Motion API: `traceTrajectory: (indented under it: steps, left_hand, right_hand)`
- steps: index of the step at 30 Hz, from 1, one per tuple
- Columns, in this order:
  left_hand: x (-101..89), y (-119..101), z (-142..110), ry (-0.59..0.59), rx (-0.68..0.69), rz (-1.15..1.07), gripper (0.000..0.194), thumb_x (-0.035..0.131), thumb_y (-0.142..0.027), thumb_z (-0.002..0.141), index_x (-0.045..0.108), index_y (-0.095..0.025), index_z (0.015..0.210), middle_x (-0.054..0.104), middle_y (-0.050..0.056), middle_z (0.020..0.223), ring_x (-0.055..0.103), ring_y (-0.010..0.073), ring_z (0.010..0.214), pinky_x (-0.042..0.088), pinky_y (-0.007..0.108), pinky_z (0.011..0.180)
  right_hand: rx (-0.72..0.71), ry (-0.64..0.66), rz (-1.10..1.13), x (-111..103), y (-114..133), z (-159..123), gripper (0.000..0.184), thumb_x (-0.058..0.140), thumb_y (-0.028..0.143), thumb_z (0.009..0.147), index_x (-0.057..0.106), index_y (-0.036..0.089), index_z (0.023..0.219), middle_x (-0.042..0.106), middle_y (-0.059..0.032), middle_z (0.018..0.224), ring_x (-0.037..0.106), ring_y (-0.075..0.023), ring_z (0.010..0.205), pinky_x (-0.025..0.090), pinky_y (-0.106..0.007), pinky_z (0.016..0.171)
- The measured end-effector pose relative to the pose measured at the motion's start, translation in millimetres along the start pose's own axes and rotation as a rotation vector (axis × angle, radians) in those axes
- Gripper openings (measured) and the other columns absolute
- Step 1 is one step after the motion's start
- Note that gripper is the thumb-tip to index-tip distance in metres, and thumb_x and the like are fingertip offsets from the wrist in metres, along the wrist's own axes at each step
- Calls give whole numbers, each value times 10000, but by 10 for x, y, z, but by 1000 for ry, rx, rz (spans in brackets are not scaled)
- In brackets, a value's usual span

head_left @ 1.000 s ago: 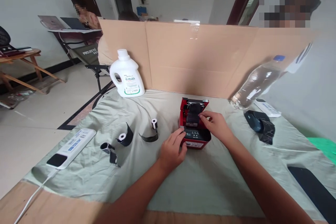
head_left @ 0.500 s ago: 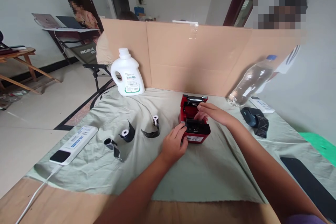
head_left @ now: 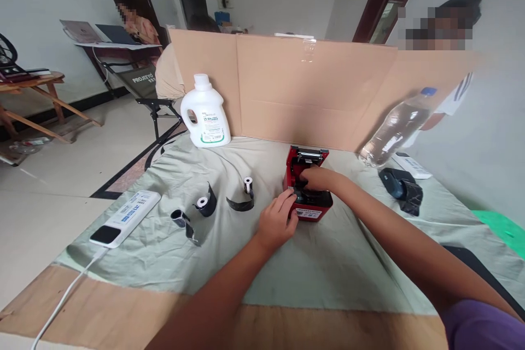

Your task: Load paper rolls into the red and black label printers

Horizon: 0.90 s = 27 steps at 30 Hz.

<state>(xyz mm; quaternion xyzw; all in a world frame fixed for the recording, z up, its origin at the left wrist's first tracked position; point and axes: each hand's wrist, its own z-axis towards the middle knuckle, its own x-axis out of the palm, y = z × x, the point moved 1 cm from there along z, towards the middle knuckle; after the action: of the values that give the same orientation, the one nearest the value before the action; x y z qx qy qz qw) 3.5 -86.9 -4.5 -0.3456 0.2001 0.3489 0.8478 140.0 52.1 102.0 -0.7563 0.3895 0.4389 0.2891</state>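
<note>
A small red and black printer [head_left: 314,213] stands on the green cloth with its lid raised at the back. My left hand [head_left: 278,220] grips its front left corner, fingers over the top edge and thumb against the front. My right hand [head_left: 321,178] reaches down into the printer's compartment, where its fingers are hidden. To the left lie three small rolls with dark strips partly unwound: one roll [head_left: 248,183] nearest the printer, a thicker roll [head_left: 205,203], and a narrow roll [head_left: 180,219] farther left.
A white jug [head_left: 208,115] stands at the back left before a cardboard screen [head_left: 295,87]. A clear bottle [head_left: 396,126] leans at the right. Near it lies a dark device [head_left: 396,183]. A white power bank [head_left: 131,213] with a cable lies left. People sit beyond the screen.
My right hand has moved from above the printer's opening down into it. The left hand stays on the front corner. The view has shifted slightly.
</note>
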Motion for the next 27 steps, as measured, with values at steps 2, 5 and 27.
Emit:
traceTrajectory:
  steps: [2,5,27]
  left_hand:
    - [0,7,2,-5,6,-5,394,517,-197,907,578,-184,1297,616,101,1388,655,233,1171,578,369,964]
    - [4,15,3,-20,18,-8,396,518,-199,903,578,-180,1294,622,102,1380,663,238,1157,586,372,950]
    - [61,56,33,1,9,-28,287,538,-200,836,630,-173,1106,715,99,1074,694,225,869,601,347,702]
  right_hand:
    - [-11,-36,37,-5,-13,-48,285,614,194,827,693,125,1092,695,-185,1079,650,-310,1027,475,-310,748]
    - [-104,-115,233,-35,-96,-238,260,562,170,853,635,149,1101,698,-132,1095,652,-247,966,471,-288,752]
    - [-463,-465,110,-830,1531,1486,375,533,79,851,619,182,1202,550,-106,1211,567,-192,871,417,-269,748]
